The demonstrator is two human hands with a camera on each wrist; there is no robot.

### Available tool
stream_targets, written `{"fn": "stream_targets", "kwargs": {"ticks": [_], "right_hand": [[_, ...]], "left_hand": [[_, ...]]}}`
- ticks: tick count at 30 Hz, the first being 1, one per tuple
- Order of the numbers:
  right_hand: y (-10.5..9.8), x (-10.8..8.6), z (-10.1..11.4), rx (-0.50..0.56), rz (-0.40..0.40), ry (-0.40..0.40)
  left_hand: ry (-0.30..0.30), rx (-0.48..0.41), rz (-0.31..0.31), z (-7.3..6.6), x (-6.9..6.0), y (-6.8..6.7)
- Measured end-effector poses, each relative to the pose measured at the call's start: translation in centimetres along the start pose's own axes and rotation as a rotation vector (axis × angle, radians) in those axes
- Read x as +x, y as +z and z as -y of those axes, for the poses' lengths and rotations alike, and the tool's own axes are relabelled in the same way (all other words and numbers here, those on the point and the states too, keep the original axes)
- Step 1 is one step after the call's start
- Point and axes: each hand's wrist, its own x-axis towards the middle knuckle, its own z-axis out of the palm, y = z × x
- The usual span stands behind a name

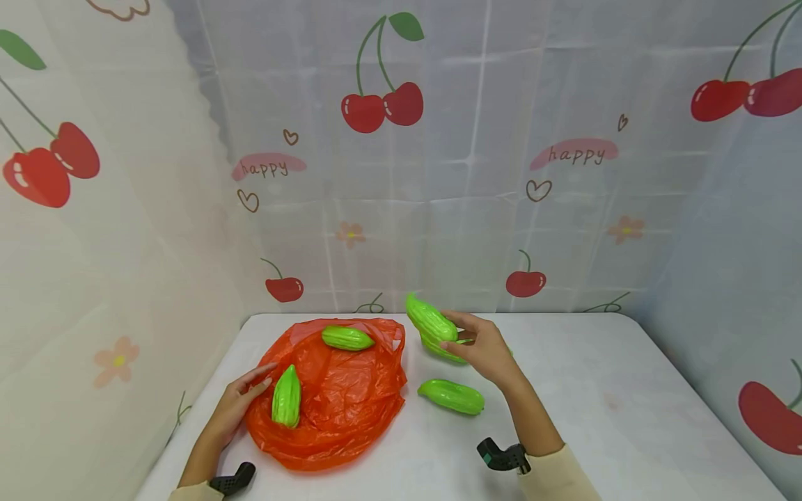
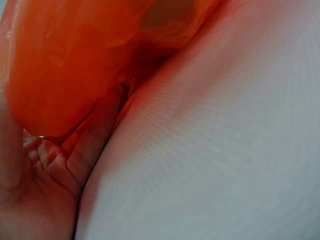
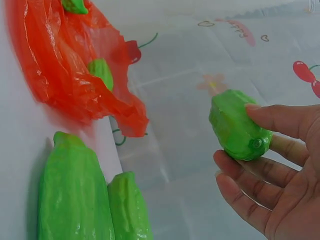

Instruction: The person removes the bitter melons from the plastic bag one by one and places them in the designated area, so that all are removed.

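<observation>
My right grip point(image 1: 484, 349) pinches the raised green gourd point(image 1: 429, 319), right of the red bag point(image 1: 341, 442) — likely light, stiff and slick, best held round its thick middle — while my left grip point(image 1: 235, 405) touches the bag's left edge, whether pinching it I can't tell from here.

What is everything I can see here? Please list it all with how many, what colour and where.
Gourds in the bag area: two, green, within the bag's outline
Table gourds: two visible, green, right of the bag
Held gourd: one, green, pinched by the right hand
Plastic bag: one, orange-red, left part of the table
Table: one, white, under everything
Printed backdrop: whitish with red cherries, around the table
Wrist devices: two, black, one per wrist
Sleeves: two, beige, at the forearms
Hands: two, left one touching the bag's left edge
</observation>
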Motion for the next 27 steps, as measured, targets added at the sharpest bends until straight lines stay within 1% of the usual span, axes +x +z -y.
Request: {"fn": "stream_targets", "kwargs": {"ticks": [4, 10, 15, 23, 27], "right_hand": [[-0.9, 0.1, -0.5, -0.008, -0.011, -0.004], [-2.4, 0.1, -1.5, -0.010, -0.021, 0.020], [-3.6, 0.1, -2.2, -0.022, -0.030, 0.024], [-5.4, -0.3, -3.4, -0.009, -0.048, 0.094], [-6.2, -0.4, -4.2, -0.018, -0.056, 0.092]], "left_hand": [[0.001, 0.003, -0.001, 0.1, 0.0, -0.1], [0.002, 0.007, 0.001, 0.0, -0.1, 0.0], [0.000, 0.011, -0.001, 0.0, 0.0, 0.0], [0.006, 0.024, -0.001, -0.1, 0.0, -0.1], [0.010, 0.023, -0.003, -0.2, 0.0, 0.0]]}}
